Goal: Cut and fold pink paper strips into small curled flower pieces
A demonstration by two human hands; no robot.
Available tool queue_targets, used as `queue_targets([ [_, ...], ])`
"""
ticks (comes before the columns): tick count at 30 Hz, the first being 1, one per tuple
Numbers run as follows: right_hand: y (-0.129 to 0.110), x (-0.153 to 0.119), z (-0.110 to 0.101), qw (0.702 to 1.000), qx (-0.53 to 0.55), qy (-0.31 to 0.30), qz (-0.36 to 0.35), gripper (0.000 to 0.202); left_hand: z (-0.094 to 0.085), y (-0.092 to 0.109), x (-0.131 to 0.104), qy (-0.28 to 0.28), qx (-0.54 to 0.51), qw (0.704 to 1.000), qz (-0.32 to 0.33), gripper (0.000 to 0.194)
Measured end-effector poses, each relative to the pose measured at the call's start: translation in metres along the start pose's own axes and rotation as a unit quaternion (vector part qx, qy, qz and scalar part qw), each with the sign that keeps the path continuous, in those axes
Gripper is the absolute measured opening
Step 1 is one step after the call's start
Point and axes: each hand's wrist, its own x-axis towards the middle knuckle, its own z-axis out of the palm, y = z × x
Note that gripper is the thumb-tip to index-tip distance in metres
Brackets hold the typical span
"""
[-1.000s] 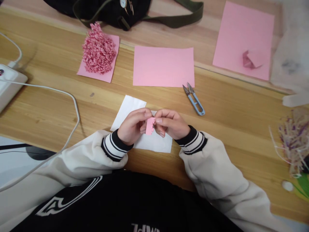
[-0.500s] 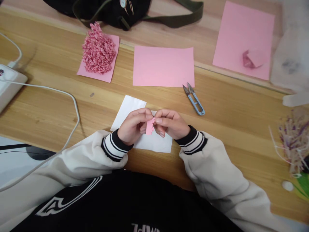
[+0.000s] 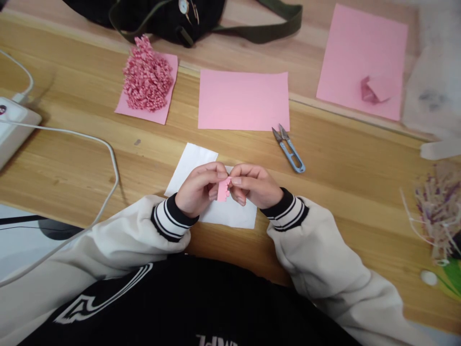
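Between my two hands is a small strip of pink paper point(image 3: 223, 190) with a fringed, curled right edge. My left hand point(image 3: 201, 186) pinches the strip near its top with thumb and forefinger. The thumb and forefinger of my right hand point(image 3: 255, 183) are closed on the fringed side; the exact spot they grip is too small to make out. Beneath both hands lie white paper sheets point(image 3: 230, 217). Beyond my right hand rests a pair of blue-handled thread snips point(image 3: 293, 156), blades apart, tips touching a pink paper sheet point(image 3: 243, 100).
A bunch of pink curled paper pieces point(image 3: 147, 79) sits on a pink square at the back left. A larger pink sheet point(image 3: 363, 53) lies back right. A dark bag point(image 3: 154, 14), a white power strip point(image 3: 16, 125) with cables and dried stems point(image 3: 437, 211) surround the work area.
Hardly anything differs. Both hands keep the same pinch on the pink strip, and the whole view has shifted very slightly.
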Motion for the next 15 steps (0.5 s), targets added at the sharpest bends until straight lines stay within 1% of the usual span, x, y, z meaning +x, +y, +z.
queue_targets([
  [15,-0.0016,0.0005,0.0013,1.0,0.0,0.01,0.016,0.015,-0.0004,0.0006,-0.0006,-0.001,0.0,1.0,-0.001,0.02],
])
